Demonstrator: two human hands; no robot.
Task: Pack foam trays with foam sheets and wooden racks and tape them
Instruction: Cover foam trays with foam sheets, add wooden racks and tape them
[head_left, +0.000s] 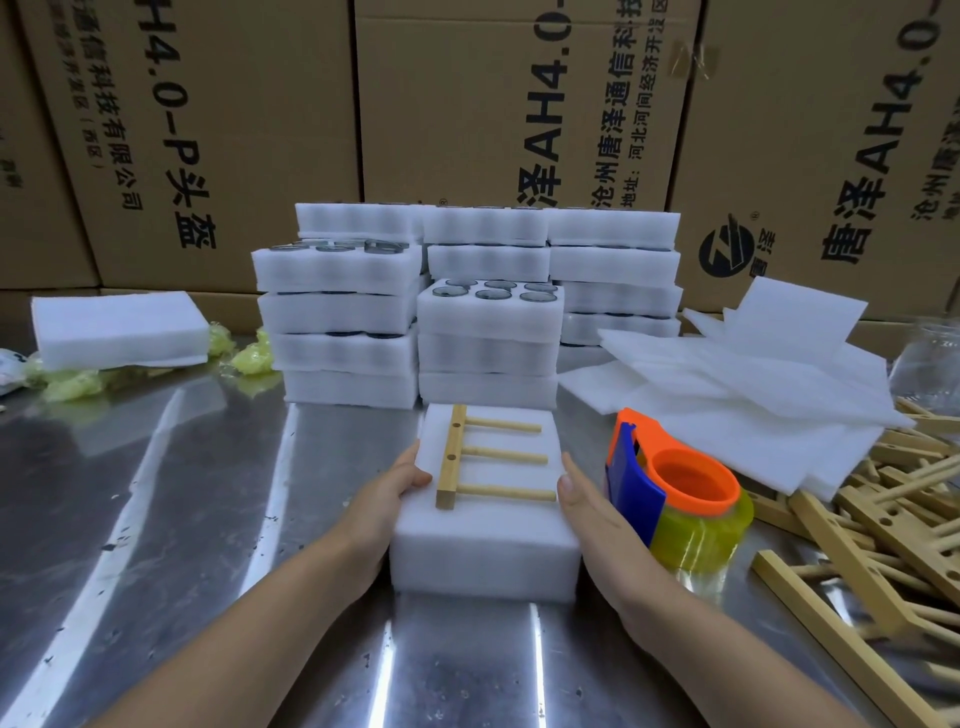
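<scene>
A white foam tray (485, 558) covered by a foam sheet stands on the metal table in front of me. A wooden rack (470, 457) with three pegs lies flat on top of it. My left hand (387, 501) grips the tray's left side, thumb on the top edge. My right hand (589, 514) holds the right side, thumb on the top edge as well. An orange and blue tape dispenser (675, 491) with yellowish tape stands just right of my right hand.
Stacks of packed foam trays (485, 312) rise behind the tray. Loose foam sheets (727, 395) lie at the right, with a pile of wooden racks (883, 519) beyond them. A foam block (119, 330) lies at far left. Cardboard boxes (509, 104) wall the back.
</scene>
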